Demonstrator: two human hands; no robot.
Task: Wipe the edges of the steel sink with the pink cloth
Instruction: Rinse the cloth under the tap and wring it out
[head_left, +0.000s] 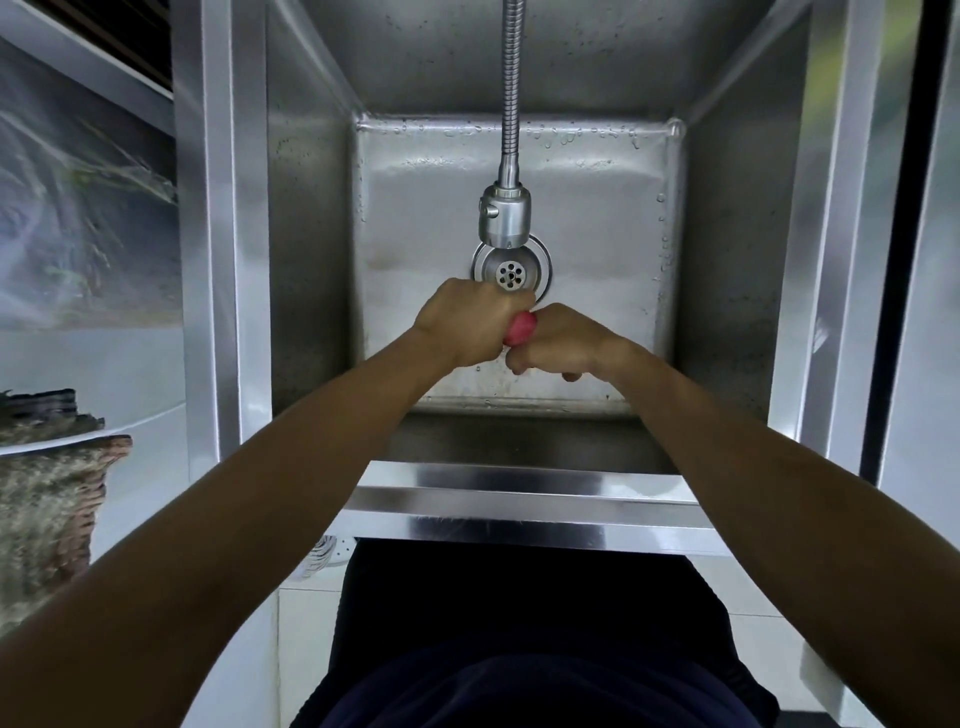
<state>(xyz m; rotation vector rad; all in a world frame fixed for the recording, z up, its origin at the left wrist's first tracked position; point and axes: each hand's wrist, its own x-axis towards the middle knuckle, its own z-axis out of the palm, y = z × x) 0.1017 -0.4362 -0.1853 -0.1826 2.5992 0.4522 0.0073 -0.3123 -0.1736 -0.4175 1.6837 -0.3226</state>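
Both my hands are over the middle of the deep steel sink (519, 499), close together above its wet floor. Between them is the pink cloth (521, 328), bunched into a tight roll with only a small part showing. My left hand (470, 325) grips one end with curled fingers, knuckles up. My right hand (558, 343) grips the other end, its fingers curled under. The hands sit just in front of the round drain (511, 273).
A flexible steel faucet hose with a spray head (505, 215) hangs down over the drain. Flat steel rims run along the left (221, 260), right (826, 260) and near sides. A woven basket (47, 499) stands at the lower left. Water drops dot the sink walls.
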